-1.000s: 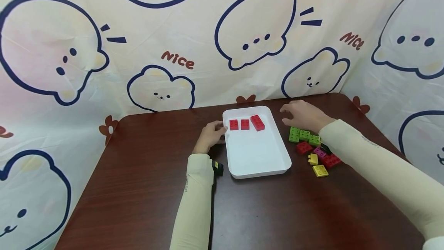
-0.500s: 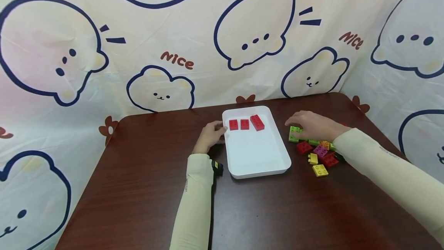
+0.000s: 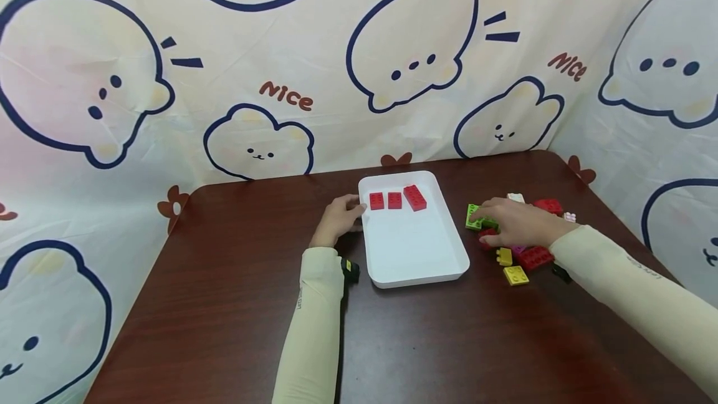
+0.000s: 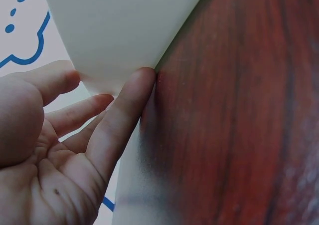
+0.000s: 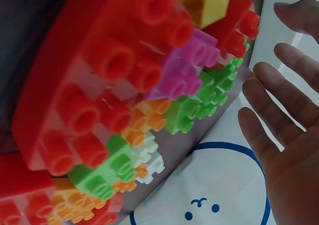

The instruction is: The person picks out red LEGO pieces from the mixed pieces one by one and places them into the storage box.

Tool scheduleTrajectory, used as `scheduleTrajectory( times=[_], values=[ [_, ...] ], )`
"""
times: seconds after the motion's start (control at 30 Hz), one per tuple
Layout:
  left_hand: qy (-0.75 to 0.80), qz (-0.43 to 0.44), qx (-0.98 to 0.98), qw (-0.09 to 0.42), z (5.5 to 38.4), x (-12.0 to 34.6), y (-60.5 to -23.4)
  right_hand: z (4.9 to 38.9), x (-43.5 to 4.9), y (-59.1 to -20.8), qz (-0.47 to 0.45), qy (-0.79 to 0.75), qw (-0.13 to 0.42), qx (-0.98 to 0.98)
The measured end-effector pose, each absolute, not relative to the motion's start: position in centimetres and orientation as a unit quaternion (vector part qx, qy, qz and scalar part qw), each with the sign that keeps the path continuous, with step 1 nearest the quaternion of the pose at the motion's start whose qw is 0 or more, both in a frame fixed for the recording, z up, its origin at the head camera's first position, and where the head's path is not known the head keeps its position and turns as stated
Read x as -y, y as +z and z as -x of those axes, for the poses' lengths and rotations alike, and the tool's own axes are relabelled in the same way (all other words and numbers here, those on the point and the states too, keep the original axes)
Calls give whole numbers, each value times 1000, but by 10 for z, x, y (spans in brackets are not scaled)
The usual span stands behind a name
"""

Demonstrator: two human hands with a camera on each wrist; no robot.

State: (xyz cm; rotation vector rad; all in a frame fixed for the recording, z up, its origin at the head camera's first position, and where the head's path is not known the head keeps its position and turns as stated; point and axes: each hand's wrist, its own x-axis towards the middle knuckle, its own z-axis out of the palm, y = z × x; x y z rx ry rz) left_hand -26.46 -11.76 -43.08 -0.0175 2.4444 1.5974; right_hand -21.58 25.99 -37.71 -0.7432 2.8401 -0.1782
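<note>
my right hand (image 3: 521, 220), drawn back since earlier, sits over green bricks (image 3: 473, 217), grasping nothing; my left hand (image 3: 338, 220), unclenched, touches the tray (image 3: 415, 248).

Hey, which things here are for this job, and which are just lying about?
Seemingly in the job:
white tray, touched by the left hand
three red bricks inside it
loose bricks by the right hand

Just surroundings:
brown table
printed curtain

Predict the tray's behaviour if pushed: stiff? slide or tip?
The tray is probably stiff: its wall looks straight where the left hand touches. It should slide rather than tip, being low and broad on the table. The red bricks inside may shift, since they lie apart.
</note>
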Motion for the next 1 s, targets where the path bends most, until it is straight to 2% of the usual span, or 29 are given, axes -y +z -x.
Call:
scheduleTrajectory(
  times=[1.0],
  values=[
    [548, 2, -830, 105, 266, 117, -433, 208, -269, -393, 281, -53, 108, -952]
  ],
)
